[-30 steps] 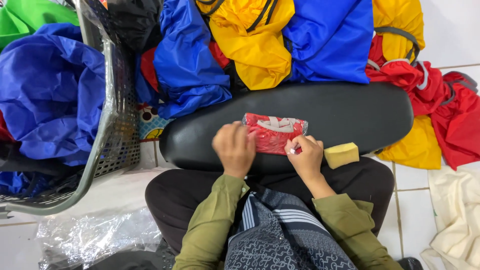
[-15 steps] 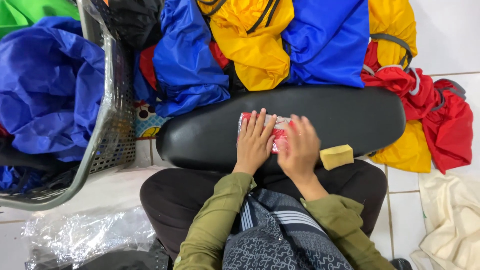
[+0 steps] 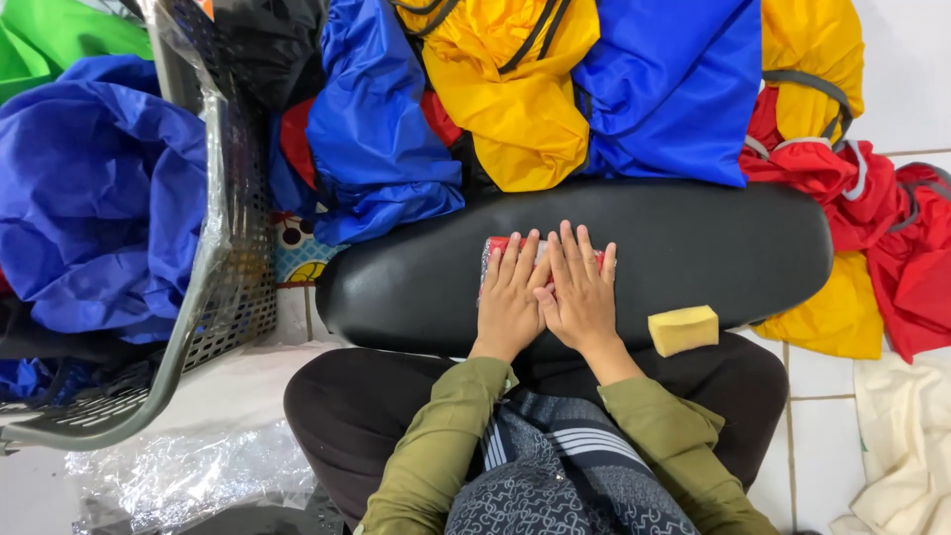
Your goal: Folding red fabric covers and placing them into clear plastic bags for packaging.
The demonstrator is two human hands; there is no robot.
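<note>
A small folded red packet [image 3: 498, 244] lies on the black padded cushion [image 3: 693, 248] across my lap. My left hand [image 3: 509, 297] and my right hand [image 3: 580, 287] lie flat side by side on top of it, fingers stretched out and pressing down. Only the packet's red edges show around my fingertips. A yellow sponge block [image 3: 683, 329] rests on the cushion just right of my right wrist.
A grey plastic basket [image 3: 213, 287] with blue fabric [image 3: 89, 198] stands at the left. Blue [image 3: 674, 89], yellow [image 3: 505, 99] and red [image 3: 892, 238] garments are piled behind the cushion. Clear plastic wrap [image 3: 188, 476] lies on the floor lower left, cream cloth [image 3: 906, 446] lower right.
A second ago my fingers were pinching the red packet's near edge with its top showing. Both hands have since slid forward and flattened over it, covering most of it.
</note>
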